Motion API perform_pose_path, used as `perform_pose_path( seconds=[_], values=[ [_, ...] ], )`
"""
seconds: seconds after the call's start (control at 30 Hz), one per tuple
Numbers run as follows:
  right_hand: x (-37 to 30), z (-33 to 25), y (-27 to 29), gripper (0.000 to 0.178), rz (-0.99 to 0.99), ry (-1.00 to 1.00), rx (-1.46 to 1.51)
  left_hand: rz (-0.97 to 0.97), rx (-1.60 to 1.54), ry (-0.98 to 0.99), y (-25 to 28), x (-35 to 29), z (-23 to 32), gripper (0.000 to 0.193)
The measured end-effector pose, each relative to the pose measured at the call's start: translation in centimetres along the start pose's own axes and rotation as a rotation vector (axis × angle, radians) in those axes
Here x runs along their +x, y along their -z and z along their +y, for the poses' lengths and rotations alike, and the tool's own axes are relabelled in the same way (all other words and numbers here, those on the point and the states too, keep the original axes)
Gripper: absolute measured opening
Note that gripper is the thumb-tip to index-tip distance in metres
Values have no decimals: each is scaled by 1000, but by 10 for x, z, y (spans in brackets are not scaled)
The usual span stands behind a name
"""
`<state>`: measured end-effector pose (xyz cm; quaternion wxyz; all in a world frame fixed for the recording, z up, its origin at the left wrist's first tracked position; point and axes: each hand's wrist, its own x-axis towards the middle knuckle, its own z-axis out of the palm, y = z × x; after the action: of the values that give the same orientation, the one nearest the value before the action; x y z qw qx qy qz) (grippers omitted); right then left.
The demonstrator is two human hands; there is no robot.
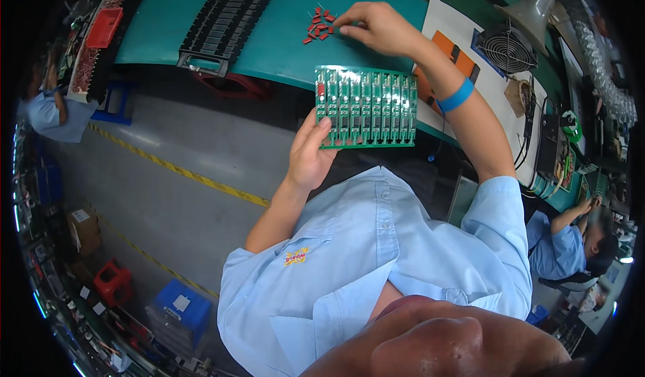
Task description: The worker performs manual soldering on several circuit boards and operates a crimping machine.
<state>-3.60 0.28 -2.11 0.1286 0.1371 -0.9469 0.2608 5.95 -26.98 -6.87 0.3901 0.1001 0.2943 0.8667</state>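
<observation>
My left hand point(312, 150) grips the left edge of a green circuit board panel point(366, 125), thumb on its face. The panel is divided into several narrow upright strips. One red part point(320, 89) sits on its leftmost strip, near the top. Beyond the panel, a loose pile of small red capacitors point(318, 30) with wire leads lies on the green bench mat point(282, 54). My right hand point(383, 29) is at the pile's right side, thumb and index finger drawn together in a pinch. Whatever is between those fingertips is too small to make out. A blue band circles my right wrist.
A black slotted rack point(225, 24) lies on the bench to the left. Farther left is a red tray point(105, 27). On the right are an orange fixture point(443, 58) and a black round fan point(505, 49). Co-workers sit at far left and lower right.
</observation>
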Motion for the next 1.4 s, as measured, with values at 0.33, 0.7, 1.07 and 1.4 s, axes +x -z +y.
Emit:
perform_pose_path(
  seconds=[0.33, 0.7, 1.07, 1.4],
  values=[
    [14, 16, -38, 20, 110, -6, -115, 72, -80, -72, 11, -4, 6, 40],
    [-34, -41, 40, 17, 100, -175, 619, 66, 187, -147, -7, 27, -8, 39],
    [-71, -84, 24, 19, 52, -300, 834, 20, 216, -167, -19, 34, -15, 38],
    [-78, -86, 21, 17, 67, -278, 827, 13, 268, -167, -16, 32, -16, 38]
  ],
)
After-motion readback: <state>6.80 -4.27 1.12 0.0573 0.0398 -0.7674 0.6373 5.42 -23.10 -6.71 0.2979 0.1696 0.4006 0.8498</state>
